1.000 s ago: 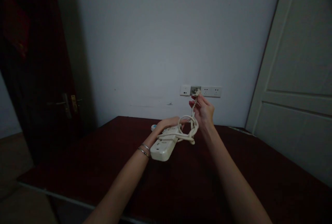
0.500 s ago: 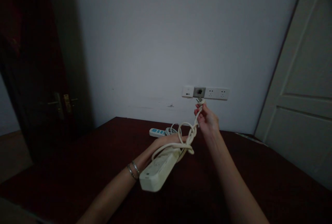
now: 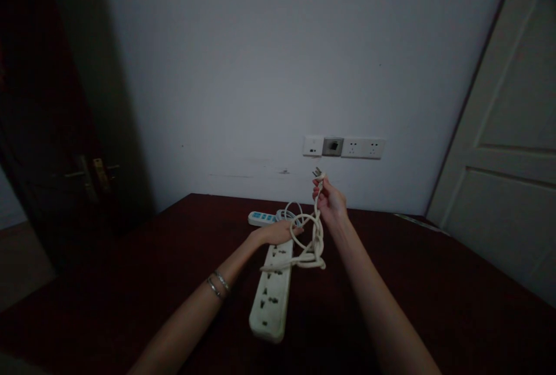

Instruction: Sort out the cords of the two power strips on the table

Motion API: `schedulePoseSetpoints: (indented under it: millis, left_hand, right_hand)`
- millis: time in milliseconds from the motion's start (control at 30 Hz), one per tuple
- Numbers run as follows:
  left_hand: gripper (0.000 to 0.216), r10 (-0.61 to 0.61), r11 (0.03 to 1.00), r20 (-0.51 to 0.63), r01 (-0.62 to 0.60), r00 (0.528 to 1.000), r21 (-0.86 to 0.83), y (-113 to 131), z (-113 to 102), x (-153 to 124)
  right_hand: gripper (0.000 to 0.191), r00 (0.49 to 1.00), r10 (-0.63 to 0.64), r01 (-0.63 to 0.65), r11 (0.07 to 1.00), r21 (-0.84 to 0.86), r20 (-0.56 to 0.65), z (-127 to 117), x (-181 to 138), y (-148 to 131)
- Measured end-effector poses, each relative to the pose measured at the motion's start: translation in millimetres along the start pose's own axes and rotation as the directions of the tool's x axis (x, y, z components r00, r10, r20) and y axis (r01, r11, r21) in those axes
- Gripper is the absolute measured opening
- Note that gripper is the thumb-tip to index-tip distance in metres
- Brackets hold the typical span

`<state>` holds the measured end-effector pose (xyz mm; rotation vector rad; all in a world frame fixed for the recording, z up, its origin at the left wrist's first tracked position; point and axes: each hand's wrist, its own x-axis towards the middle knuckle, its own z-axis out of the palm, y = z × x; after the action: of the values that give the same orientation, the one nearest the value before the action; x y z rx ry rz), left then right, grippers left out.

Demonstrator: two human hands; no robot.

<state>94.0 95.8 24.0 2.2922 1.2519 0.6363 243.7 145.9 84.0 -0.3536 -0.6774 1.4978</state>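
Note:
My right hand [image 3: 330,201] pinches the pale cord just below a three-pin plug [image 3: 319,174], whose prongs point up towards the wall. From there the knotted, looped cord [image 3: 316,242] runs down to a long white power strip [image 3: 271,300]. The strip is tilted, its socket face towards me and its near end low. My left hand [image 3: 278,232] is closed at the strip's far end, against the cord loops; its fingertips are partly hidden. Two bracelets circle the left wrist.
A second, smaller power strip [image 3: 262,219] with blue sockets lies on the dark red table [image 3: 208,224], with its coiled cord [image 3: 286,213] beside it. Wall sockets [image 3: 362,148] are behind the plug. A dark door with a handle [image 3: 102,173] stands left, a pale door [image 3: 508,132] right.
The plug in my right hand has moved left and slightly down, away from the wall sockets. The white strip has turned, its socket face now showing and its near end lower.

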Motion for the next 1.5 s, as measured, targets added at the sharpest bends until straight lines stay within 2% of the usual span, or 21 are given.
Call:
schedulePoseSetpoints:
  millis: [167, 367, 600, 733, 833, 933, 1033, 1200, 1333, 1500]
  left_hand:
    - [0.043, -0.116, 0.993, -0.047, 0.116, 0.992, 0.003, -18, 4, 4]
    - [0.041, -0.197, 0.98, -0.047, 0.196, 0.979, -0.009, -31, 9, 8]
    - [0.037, -0.252, 0.968, -0.036, 0.252, 0.967, 0.003, -38, 3, 5]
    - [0.028, -0.23, 0.973, -0.023, 0.23, 0.973, -0.017, -41, -4, 2]
    - [0.015, -0.163, 0.983, -0.008, 0.162, 0.987, -0.088, -41, -9, 3]
    - [0.025, -0.078, 0.963, -0.094, 0.05, 0.993, -0.264, -39, -11, 9]
    - [0.023, -0.066, 0.922, -0.174, -0.007, 0.983, -0.388, -37, -6, 17]
    - [0.03, -0.094, 0.915, -0.163, 0.021, 0.982, -0.403, -40, 3, 29]
    - [0.03, -0.115, 0.912, -0.095, 0.067, 0.989, -0.405, -45, 3, 32]
    - [0.024, -0.182, 0.912, -0.086, 0.135, 0.98, -0.386, -52, 4, 36]
  right_hand:
    - [0.009, 0.992, 0.057, -0.053, 0.998, -0.038, 0.109, -6, 4, 1]
    - [0.012, 0.964, 0.147, -0.122, 0.985, -0.123, 0.219, -11, 6, 7]
    - [0.012, 0.937, 0.207, -0.173, 0.974, -0.144, 0.282, -12, 4, 15]
    - [0.013, 0.914, 0.247, -0.213, 0.967, -0.137, 0.323, -13, 0, 18]
    - [0.015, 0.899, 0.278, -0.248, 0.96, -0.13, 0.338, -16, 0, 23]
    - [0.016, 0.877, 0.318, -0.303, 0.948, -0.1, 0.359, -18, 1, 30]
    - [0.024, 0.854, 0.35, -0.358, 0.932, -0.053, 0.386, -19, 0, 34]
    - [0.03, 0.872, 0.304, -0.335, 0.942, 0.017, 0.384, -22, -2, 40]
    - [0.03, 0.886, 0.263, -0.296, 0.955, 0.03, 0.381, -26, -2, 44]
    - [0.03, 0.854, 0.296, -0.32, 0.947, -0.016, 0.428, -28, -5, 45]
